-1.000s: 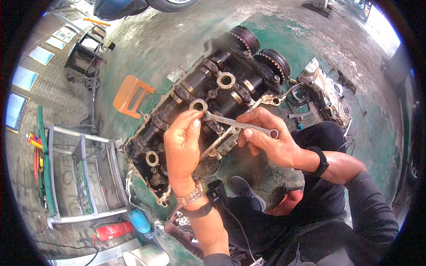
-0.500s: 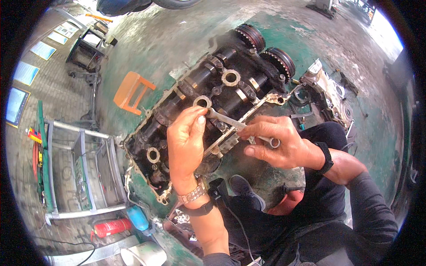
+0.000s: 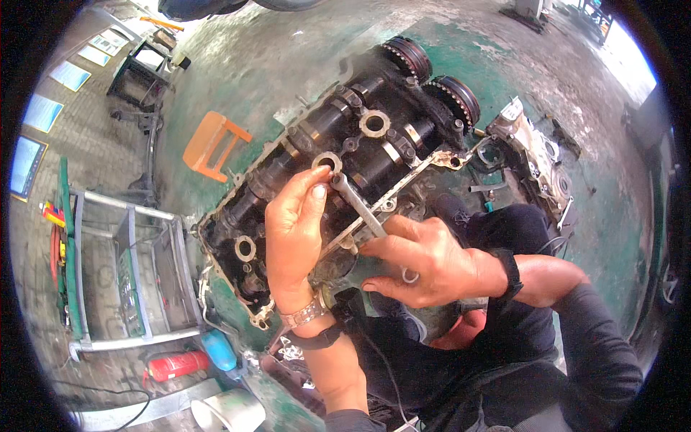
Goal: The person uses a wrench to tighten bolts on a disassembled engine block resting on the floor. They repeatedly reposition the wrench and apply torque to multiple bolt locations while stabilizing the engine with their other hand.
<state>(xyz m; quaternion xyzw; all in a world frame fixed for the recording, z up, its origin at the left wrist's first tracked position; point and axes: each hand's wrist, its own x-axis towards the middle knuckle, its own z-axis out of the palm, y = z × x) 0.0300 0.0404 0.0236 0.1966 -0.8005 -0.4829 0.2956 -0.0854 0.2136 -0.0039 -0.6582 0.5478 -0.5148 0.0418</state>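
Note:
A dark, oily engine cylinder head [image 3: 281,169] with two camshafts lies in front of me, slanting up to the right. My right hand [image 3: 425,263] is closed around a combination wrench [image 3: 363,210], whose ring end shows beneath the fingers. The wrench's other end sits on the head beside a round plug-hole collar [image 3: 330,163]. There my left hand [image 3: 295,223] is closed, thumb and fingertips drawn together against the wrench's tip. Whether those fingertips pinch the wrench or a small part under it is hidden.
Two toothed cam gears [image 3: 455,101] stand at the head's far right end. A metal engine cover [image 3: 529,155] lies beyond it. An orange stool [image 3: 209,147] stands at the far left; a metal frame [image 3: 137,270], a red fire extinguisher [image 3: 176,366] and a white bucket [image 3: 229,412] are nearer.
My right hand has come down and toward me, swinging the wrench's handle to a steeper slant. My left hand has shifted slightly left, still at the wrench's far end.

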